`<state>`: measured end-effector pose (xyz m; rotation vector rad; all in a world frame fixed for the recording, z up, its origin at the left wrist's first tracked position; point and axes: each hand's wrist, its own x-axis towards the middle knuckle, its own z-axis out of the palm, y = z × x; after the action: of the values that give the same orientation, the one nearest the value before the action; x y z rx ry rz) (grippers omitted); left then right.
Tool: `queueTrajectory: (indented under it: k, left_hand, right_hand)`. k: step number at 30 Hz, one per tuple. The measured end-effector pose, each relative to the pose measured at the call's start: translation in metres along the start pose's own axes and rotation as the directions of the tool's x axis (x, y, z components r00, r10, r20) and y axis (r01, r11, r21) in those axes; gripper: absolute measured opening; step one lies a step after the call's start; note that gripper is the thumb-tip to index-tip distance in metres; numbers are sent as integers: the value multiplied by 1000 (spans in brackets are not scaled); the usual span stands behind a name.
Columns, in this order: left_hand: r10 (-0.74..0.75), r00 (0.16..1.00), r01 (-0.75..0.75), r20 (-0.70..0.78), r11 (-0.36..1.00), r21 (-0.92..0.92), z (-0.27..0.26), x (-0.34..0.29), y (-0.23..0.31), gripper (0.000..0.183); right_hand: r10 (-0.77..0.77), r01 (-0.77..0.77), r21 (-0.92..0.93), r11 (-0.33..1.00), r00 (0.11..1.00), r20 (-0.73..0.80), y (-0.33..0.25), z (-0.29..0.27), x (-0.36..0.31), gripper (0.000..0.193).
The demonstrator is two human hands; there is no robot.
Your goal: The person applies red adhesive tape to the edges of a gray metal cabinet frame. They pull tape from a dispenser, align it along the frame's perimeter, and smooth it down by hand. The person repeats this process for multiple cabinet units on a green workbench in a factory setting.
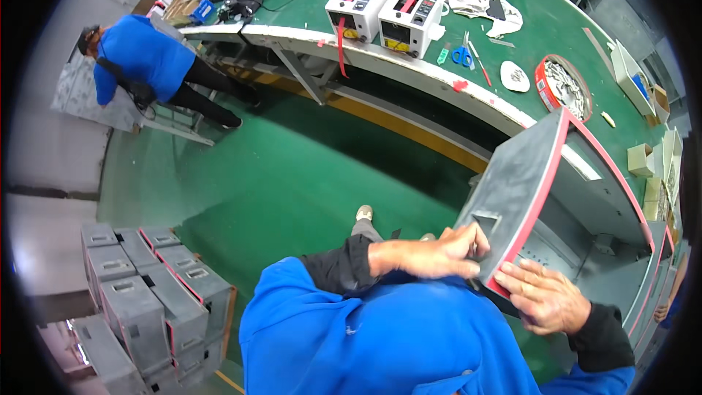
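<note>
- Red tape strip (540,192) already lines the grey sheet-metal housing (512,183); left hand (431,254) grips its corner.
- Right hand (542,294), fingers flat, presses the tape's lower end; more grey housings (142,300) wait stacked on the floor.

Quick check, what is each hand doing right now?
Left hand: closed on the lower edge of the grey metal panel.
Right hand: open, flat against the panel's red-taped edge.
</note>
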<state>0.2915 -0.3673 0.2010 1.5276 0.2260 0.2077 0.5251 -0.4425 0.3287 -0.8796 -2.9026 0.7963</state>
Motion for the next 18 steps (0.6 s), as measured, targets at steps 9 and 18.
queueTrajectory:
  k: [9,18]
  left_hand:
    - [-272,170,25,-947,962,-272,-295,-23,-149,1]
    - [-56,-4,821,-998,569,-35,-487,-49,-173,80]
  right_hand:
    - [428,-515,305,801,137,-893,-89,73,62,33]
    - [541,-711,614,342,-385,-748,-54,93,82,31]
